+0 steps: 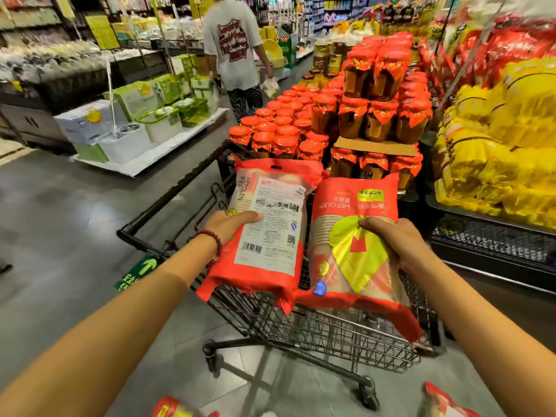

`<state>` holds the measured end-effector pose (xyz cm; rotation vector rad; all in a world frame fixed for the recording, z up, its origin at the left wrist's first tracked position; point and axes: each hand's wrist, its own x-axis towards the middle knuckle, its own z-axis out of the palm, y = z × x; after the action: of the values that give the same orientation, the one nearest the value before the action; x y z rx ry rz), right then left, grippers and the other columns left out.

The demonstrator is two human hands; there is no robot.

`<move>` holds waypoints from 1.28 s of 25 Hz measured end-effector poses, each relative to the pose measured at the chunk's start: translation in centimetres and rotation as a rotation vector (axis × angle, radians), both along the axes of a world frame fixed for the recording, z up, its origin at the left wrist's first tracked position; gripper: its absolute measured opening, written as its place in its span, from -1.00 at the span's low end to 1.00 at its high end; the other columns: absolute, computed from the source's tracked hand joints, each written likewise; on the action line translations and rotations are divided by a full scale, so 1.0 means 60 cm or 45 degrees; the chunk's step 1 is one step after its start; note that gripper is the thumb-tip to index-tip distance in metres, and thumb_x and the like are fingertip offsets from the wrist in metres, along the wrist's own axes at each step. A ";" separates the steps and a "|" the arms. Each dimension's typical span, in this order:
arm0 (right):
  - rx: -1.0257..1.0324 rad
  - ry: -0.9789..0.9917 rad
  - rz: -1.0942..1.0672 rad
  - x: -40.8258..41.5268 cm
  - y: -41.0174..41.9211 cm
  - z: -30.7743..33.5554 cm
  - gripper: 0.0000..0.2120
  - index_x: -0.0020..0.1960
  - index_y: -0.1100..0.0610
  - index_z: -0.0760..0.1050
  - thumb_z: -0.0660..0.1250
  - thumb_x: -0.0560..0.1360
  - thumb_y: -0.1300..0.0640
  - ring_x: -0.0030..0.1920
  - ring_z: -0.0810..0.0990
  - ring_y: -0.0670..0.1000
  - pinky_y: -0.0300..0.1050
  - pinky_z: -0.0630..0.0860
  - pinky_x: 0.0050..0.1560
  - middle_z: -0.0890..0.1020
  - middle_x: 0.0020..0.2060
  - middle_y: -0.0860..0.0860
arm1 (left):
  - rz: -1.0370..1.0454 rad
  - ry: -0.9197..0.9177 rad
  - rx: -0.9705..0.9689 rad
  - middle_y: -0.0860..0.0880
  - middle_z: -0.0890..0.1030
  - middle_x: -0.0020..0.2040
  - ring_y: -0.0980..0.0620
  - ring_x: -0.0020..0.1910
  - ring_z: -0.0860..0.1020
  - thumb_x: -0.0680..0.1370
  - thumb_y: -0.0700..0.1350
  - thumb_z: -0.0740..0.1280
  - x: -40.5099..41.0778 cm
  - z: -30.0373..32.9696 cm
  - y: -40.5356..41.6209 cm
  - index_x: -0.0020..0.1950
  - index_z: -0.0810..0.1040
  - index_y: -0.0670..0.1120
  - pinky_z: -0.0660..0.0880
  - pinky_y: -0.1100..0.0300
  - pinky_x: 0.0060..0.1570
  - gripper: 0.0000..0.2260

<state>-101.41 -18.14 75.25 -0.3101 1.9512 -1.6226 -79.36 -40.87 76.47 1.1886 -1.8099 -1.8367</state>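
Two red plastic packs of stacked paper cups hang over a black wire shopping cart. My left hand, with a red bead bracelet on the wrist, grips the left pack, whose white printed back label faces up. My right hand grips the right pack along its right edge; that pack shows its front with a yellow-green and red design. Both packs lie side by side, nearly touching, just above the cart basket.
A display of red-capped jars stands straight ahead of the cart. Yellow and red packaged goods fill shelves on the right. Green and white boxes sit on a low platform at left. A person walks away up the aisle.
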 end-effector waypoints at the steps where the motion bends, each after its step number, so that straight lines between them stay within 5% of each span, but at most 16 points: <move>1: 0.010 -0.028 -0.018 -0.024 -0.021 -0.024 -0.59 0.06 0.23 0.59 0.58 0.28 0.08 -0.20 0.66 0.10 -0.09 0.61 -0.20 0.68 -0.13 0.15 | -0.028 -0.018 0.028 -0.14 0.73 -0.06 -0.17 -0.03 0.68 0.07 0.12 0.57 -0.030 -0.020 -0.026 0.00 0.67 -0.11 0.56 -0.14 0.13 -0.42; 4: 0.073 -0.115 -0.075 -0.073 -0.074 -0.089 -0.84 -0.07 0.15 0.59 0.52 0.40 0.18 -0.25 0.64 0.05 -0.14 0.59 -0.29 0.67 -0.18 0.10 | -0.060 -0.131 0.102 -0.16 0.72 -0.04 -0.16 -0.03 0.68 0.15 0.07 0.56 -0.101 -0.089 -0.090 0.07 0.64 -0.16 0.57 -0.13 0.13 -0.44; 8: 0.251 -0.219 -0.151 -0.127 -0.129 -0.207 -0.89 -0.13 0.11 0.61 0.52 0.39 0.19 -0.20 0.66 0.11 0.04 0.62 -0.01 0.69 -0.18 0.13 | -0.099 -0.273 0.202 -0.17 0.71 0.00 -0.16 0.00 0.67 0.02 0.12 0.58 -0.185 -0.214 -0.166 0.08 0.65 -0.17 0.55 -0.12 0.16 -0.30; 13: 0.500 -0.303 -0.133 -0.138 -0.148 -0.381 -0.86 -0.18 0.04 0.57 0.52 0.40 0.19 -0.27 0.61 -0.01 -0.13 0.53 -0.25 0.67 -0.22 0.08 | -0.179 -0.500 0.266 -0.18 0.69 0.05 -0.12 0.04 0.65 0.36 -0.07 0.54 -0.210 -0.379 -0.179 0.03 0.66 -0.10 0.52 -0.02 0.20 -0.71; 17: 0.689 -0.406 -0.050 -0.133 -0.161 -0.536 -0.84 -0.15 0.05 0.60 0.56 0.35 0.10 -0.21 0.66 0.07 -0.12 0.63 -0.14 0.70 -0.15 0.11 | -0.174 -0.690 0.318 -0.11 0.70 0.05 -0.09 0.07 0.65 0.04 0.25 0.58 -0.203 -0.539 -0.180 0.08 0.67 -0.06 0.51 -0.01 0.22 -0.30; 19: 0.723 -0.411 -0.018 -0.135 -0.168 -0.595 -0.71 -0.14 0.07 0.63 0.58 0.22 -0.03 -0.15 0.69 0.11 0.06 0.64 0.01 0.72 -0.16 0.10 | -0.106 -0.715 0.381 -0.13 0.69 0.03 0.00 0.01 0.65 0.34 0.01 0.55 -0.207 -0.582 -0.175 0.20 0.58 -0.26 0.55 0.31 -0.01 -0.46; 21: 0.754 -0.367 0.013 -0.144 -0.173 -0.641 -0.48 -0.01 0.13 0.66 0.56 0.10 -0.11 -0.12 0.70 0.10 0.08 0.63 0.02 0.73 -0.12 0.13 | -0.156 -0.765 0.327 0.00 0.70 -0.28 0.24 -0.35 0.61 0.46 -0.16 0.46 -0.219 -0.618 -0.173 0.17 0.56 -0.36 0.46 0.48 -0.40 -0.63; 23: 0.756 -0.379 0.030 -0.153 -0.169 -0.686 -0.42 0.11 0.18 0.62 0.61 0.16 -0.04 -0.07 0.69 0.10 0.07 0.62 0.05 0.71 -0.05 0.15 | -0.187 -0.786 0.309 -0.02 0.71 -0.11 0.29 -0.40 0.58 0.37 -0.03 0.53 -0.221 -0.663 -0.172 0.22 0.54 -0.29 0.52 0.40 -0.33 -0.47; 25: 0.799 -0.420 0.006 -0.155 -0.158 -0.726 -0.23 0.17 0.18 0.56 0.64 0.08 -0.16 -0.01 0.69 0.10 0.10 0.62 0.09 0.70 0.02 0.12 | -0.192 -0.828 0.358 -0.13 0.63 0.11 0.10 -0.16 0.63 0.28 0.03 0.57 -0.223 -0.700 -0.170 0.27 0.49 -0.21 0.57 0.21 -0.13 -0.35; 27: 0.765 -0.470 0.029 -0.156 -0.131 -0.795 -0.08 0.21 0.18 0.52 0.65 -0.01 -0.26 0.02 0.69 0.09 0.11 0.62 0.11 0.69 0.07 0.11 | -0.232 -0.975 0.320 -0.12 0.66 0.03 -0.09 -0.06 0.64 0.14 0.15 0.57 -0.225 -0.723 -0.164 0.13 0.56 -0.11 0.60 0.07 -0.04 -0.36; 29: 0.771 -0.463 0.021 -0.152 -0.136 -0.791 0.07 0.21 0.22 0.49 0.64 -0.13 -0.34 -0.05 0.71 0.03 0.00 0.65 0.04 0.70 0.02 0.08 | -0.296 -1.075 0.314 -0.10 0.66 -0.14 -0.09 -0.19 0.63 0.20 0.15 0.55 -0.223 -0.735 -0.163 0.01 0.59 -0.06 0.61 0.17 -0.18 -0.52; 30: 0.761 -0.452 0.039 -0.151 -0.146 -0.776 0.00 0.16 0.23 0.47 0.67 -0.10 -0.27 -0.13 0.69 -0.06 -0.13 0.64 -0.05 0.69 -0.05 0.02 | -0.315 -1.095 0.296 -0.08 0.64 -0.17 -0.05 -0.25 0.60 0.27 0.17 0.53 -0.224 -0.741 -0.163 0.05 0.58 -0.10 0.58 0.23 -0.27 -0.51; 32: 0.811 -0.442 0.140 -0.145 -0.168 -0.757 -0.36 0.09 0.14 0.38 0.67 0.20 0.00 -0.18 0.61 -0.13 -0.23 0.50 -0.11 0.60 -0.14 -0.09 | -0.334 -1.220 0.191 -0.12 0.65 -0.01 -0.09 -0.12 0.61 0.24 0.36 0.42 -0.218 -0.761 -0.162 0.23 0.51 -0.17 0.55 0.18 -0.15 -0.22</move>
<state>-110.09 -28.22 29.82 0.1116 2.0074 -0.8455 -92.43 -50.59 30.81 2.2476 -2.3988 -1.6613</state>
